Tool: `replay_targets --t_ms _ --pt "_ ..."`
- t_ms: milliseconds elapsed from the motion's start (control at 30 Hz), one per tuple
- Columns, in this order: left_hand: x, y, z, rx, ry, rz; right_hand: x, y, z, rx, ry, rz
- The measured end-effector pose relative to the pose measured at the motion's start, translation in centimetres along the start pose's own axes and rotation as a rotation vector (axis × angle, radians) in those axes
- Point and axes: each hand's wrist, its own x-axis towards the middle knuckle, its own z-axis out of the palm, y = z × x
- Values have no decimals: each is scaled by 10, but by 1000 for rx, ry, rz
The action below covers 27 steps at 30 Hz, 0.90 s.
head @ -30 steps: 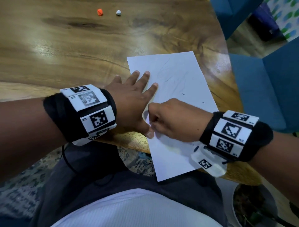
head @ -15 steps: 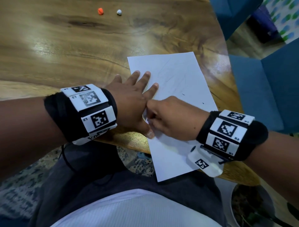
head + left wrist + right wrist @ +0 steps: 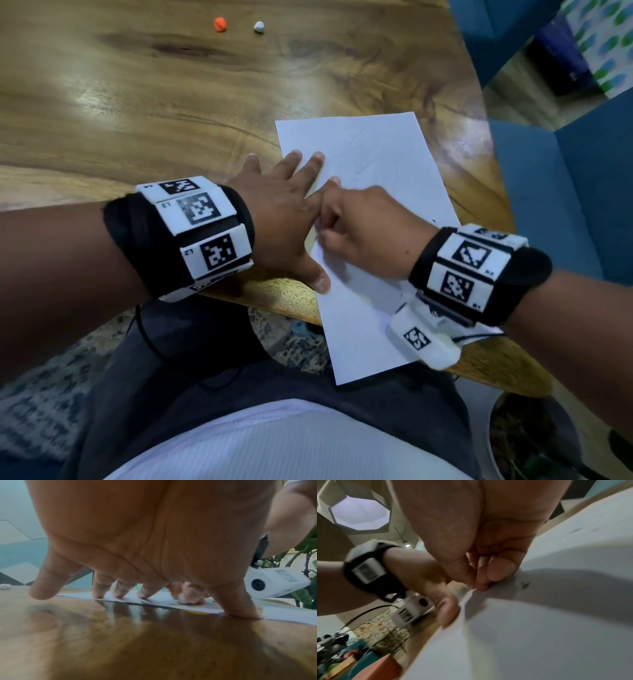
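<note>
A white sheet of paper [image 3: 376,161] with faint pencil marks lies on the wooden table [image 3: 137,102], its near end hanging over the table's edge. My left hand [image 3: 284,219] lies flat with spread fingers on the paper's left edge, thumb [image 3: 236,605] pressing down. My right hand [image 3: 363,233] is curled into a loose fist against the left index finger, its fingertips down on the sheet. In the left wrist view a small whitish piece [image 3: 182,599] shows pinched under those fingertips. In the right wrist view the paper [image 3: 556,615] fills the lower right, and the right hand's [image 3: 488,574] fingertips touch it.
A small orange lump [image 3: 220,24] and a small white lump [image 3: 259,26] sit far back on the table. Blue upholstered chairs [image 3: 565,188] stand close on the right. A plant pot [image 3: 534,442] is on the floor at the lower right.
My right fist has slid forward and left over the paper until it touches the left index finger. The left hand stays flat in place.
</note>
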Motion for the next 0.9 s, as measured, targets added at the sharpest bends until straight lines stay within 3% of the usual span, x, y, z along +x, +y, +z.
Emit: replay_targets --t_ms 100,267,467,600,767,833,900 --pt "-1 0 -1 -4 -5 -12 -4 -5 2 47 -72 -10" --pt "0 -4 -6 26 24 5 26 26 -26 -8 97 173" --pt "8 -18 -21 -42 44 -46 34 34 -28 -10 99 205" --pt "12 -18 -14 -6 60 -74 24 26 -22 -106 99 131" --pt "7 -11 -9 1 79 -58 -10 0 -3 -85 -68 -109" --pt "5 -9 -5 -2 80 -56 -13 -2 0 -76 -98 -132" --pt "5 -9 -4 -19 66 -58 -4 5 -3 -95 -38 -96"
